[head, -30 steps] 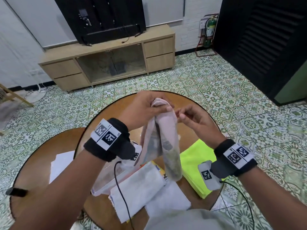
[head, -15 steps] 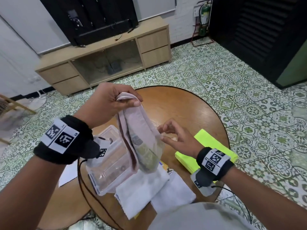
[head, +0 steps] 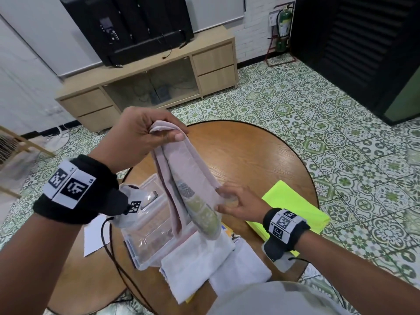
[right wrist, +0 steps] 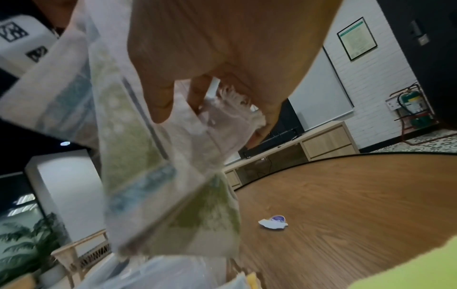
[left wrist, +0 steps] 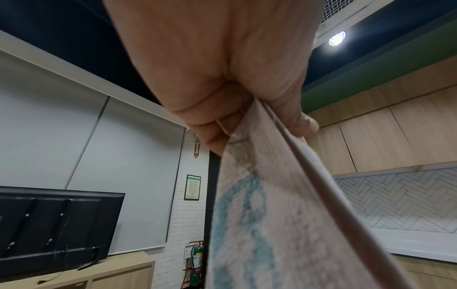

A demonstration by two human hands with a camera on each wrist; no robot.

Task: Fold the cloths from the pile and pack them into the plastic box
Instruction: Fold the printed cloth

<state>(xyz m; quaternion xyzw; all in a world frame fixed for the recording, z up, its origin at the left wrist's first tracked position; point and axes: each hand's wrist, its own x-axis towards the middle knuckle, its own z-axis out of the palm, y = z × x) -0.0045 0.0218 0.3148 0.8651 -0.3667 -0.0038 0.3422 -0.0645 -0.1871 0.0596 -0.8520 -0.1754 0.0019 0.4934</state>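
Observation:
A pink cloth [head: 193, 178] with a green and blue print hangs folded over the clear plastic box [head: 147, 242]. My left hand [head: 164, 135] grips its top edge, thumb in front; the left wrist view shows the fingers curled round the pink cloth [left wrist: 272, 215]. My right hand [head: 225, 201] pinches the cloth's lower right edge. In the right wrist view the fingertips [right wrist: 160, 109] close on the frayed hem of the pink cloth [right wrist: 153, 160]. Folded white cloths [head: 200, 262] lie in front of the box, and a neon yellow cloth [head: 293, 208] lies at the right.
Everything sits on a round wooden table [head: 245, 155]; a second lower table [head: 91, 276] with white paper [head: 93, 239] stands at the left. A small torn scrap [right wrist: 273, 223] lies on the tabletop. A cable [head: 116, 264] runs from my left wrist. A TV cabinet [head: 147, 83] stands behind.
My left hand raised the pink cloth up and left. My right hand left the top edge, dropped down the cloth's side and now pinches its lower edge.

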